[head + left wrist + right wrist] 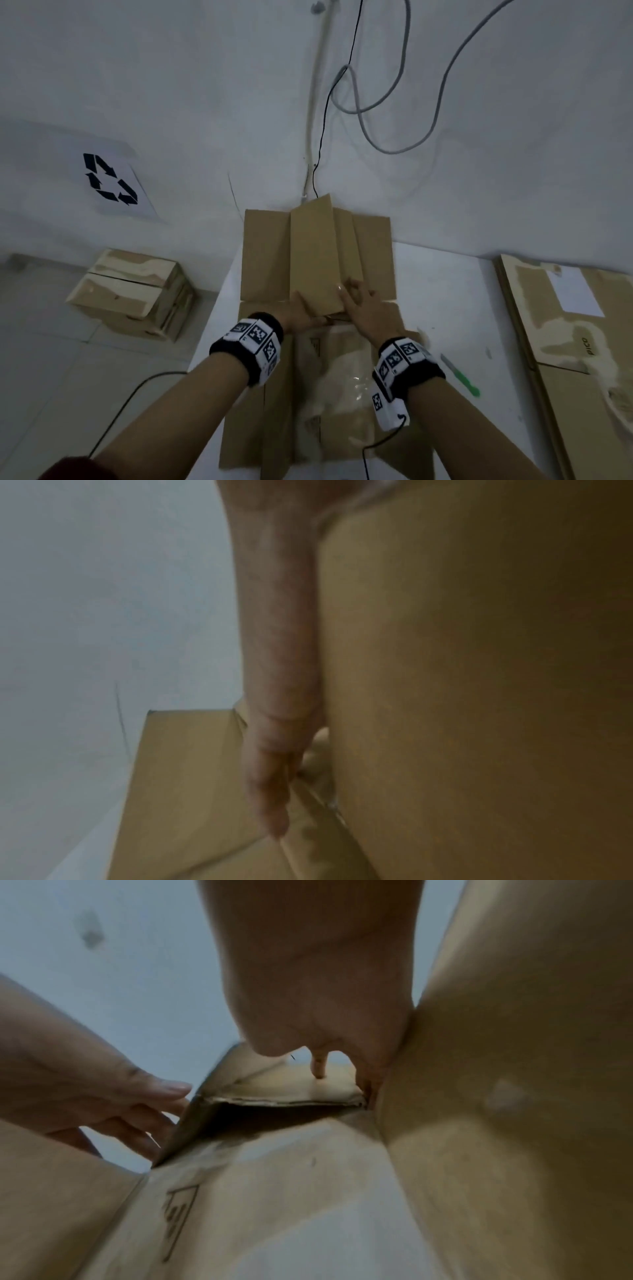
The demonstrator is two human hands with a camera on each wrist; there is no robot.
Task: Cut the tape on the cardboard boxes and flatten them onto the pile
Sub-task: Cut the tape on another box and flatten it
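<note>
An opened brown cardboard box (pixel 263 260) lies spread on the white table (pixel 442 294), its flaps out to both sides. A folded middle panel (pixel 315 253) rises from it like a low tent. My left hand (pixel 305 313) lies with straight fingers (pixel 277 669) against the panel's left face. My right hand (pixel 359 301) presses flat on the panel's top near its front edge (pixel 284 1100). Clear tape residue (pixel 342 370) shines on the near flap between my wrists. A green-handled knife (pixel 460 377) lies on the table right of my right wrist, held by neither hand.
Flattened cardboard sheets (pixel 575 359) are piled at the table's right edge. Two closed boxes (pixel 133 294) stand stacked on the floor at the left. A recycling sign (pixel 109 181) is on the wall, and cables (pixel 359 113) hang behind the table.
</note>
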